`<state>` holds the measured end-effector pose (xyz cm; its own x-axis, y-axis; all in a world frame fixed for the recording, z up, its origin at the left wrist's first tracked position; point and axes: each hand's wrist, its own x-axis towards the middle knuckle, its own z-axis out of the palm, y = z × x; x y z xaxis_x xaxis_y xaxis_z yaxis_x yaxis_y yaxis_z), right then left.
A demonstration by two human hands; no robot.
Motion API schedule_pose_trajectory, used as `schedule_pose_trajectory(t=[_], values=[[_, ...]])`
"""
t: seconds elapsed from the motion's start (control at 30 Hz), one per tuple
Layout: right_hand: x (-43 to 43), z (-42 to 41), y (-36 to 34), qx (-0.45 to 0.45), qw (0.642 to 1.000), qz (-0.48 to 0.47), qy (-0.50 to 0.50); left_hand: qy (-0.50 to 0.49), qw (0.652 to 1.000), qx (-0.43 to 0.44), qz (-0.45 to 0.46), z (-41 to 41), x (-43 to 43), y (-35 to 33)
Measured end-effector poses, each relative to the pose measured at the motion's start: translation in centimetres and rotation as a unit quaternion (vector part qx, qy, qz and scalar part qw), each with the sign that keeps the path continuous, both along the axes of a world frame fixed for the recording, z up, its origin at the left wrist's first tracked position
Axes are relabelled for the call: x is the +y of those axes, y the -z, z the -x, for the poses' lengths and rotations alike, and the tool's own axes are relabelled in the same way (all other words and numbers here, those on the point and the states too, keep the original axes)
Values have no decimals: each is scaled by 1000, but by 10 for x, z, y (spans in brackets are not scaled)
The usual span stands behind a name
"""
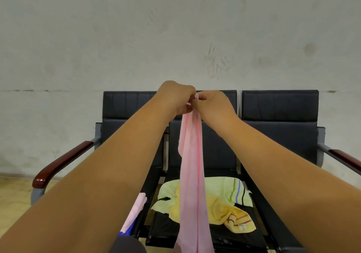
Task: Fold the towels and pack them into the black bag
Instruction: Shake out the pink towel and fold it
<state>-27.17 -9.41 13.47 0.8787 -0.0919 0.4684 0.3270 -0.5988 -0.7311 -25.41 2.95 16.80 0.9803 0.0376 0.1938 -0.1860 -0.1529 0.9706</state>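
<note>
The long pink cloth towel (192,174) was pinched at its top by the left hand (176,98) and the right hand (213,106), held close together above the black chair seat (166,231), and could be dropped onto the crumpled yellow towel (224,211) if either pinch slipped.

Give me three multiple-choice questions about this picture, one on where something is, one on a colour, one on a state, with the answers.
1. Where does the yellow towel lie? A) floor B) chair seat, touching the green towel C) armrest
2. What colour is the held towel? A) blue B) pink C) white
3. How is the held towel? A) folded flat B) balled up C) hanging long from the left hand and right hand
Answers: 1 B, it rests on the black seat; 2 B, it is plainly pink; 3 C, both hands pinch its top.
</note>
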Motion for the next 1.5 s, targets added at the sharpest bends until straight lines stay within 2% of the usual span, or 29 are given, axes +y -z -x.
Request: schedule_pose_trajectory(t=[0.1,0.17,0.2,0.27,0.33,0.43,0.5,0.63,0.77,0.83,0.97,1.13,1.23,1.33,1.5], values=[[-3,-1,-1,10,999,-33,4,39,998,30,31,4,7,0],[-6,-3,-3,10,997,-71,1,25,998,26,47,1,12,-1],[-8,-3,-5,15,995,-96,-3,7,999,23,32,-3,14,-1],[-11,-4,-10,27,988,-151,-16,-33,997,4,-68,-11,19,1],[-15,-4,-13,29,979,-196,-46,22,986,-20,-162,-14,28,9],[-23,-5,-16,34,969,-234,-77,148,974,3,-169,-18,41,27],[-30,-7,-17,36,966,-245,-81,168,970,13,-176,-23,46,33],[-43,-13,-19,28,966,-252,-58,151,978,12,-144,-32,54,37],[-57,-16,-18,28,982,-185,-31,122,991,-8,-55,-33,59,33],[-65,-16,-16,31,974,-221,-47,95,995,-21,-18,-32,57,29],[-79,-14,-15,29,973,-217,-79,58,997,-54,2,-31,55,22],[-90,-11,-20,40,969,-226,-93,74,991,-110,6,-23,52,14],[-93,-10,-22,67,940,-308,-131,96,988,-123,18,-18,44,9],[-91,-2,-25,123,870,-429,-210,145,980,-93,98,-13,31,2],[-77,3,-13,183,810,-490,-265,189,956,-4,223,1,12,-8]])
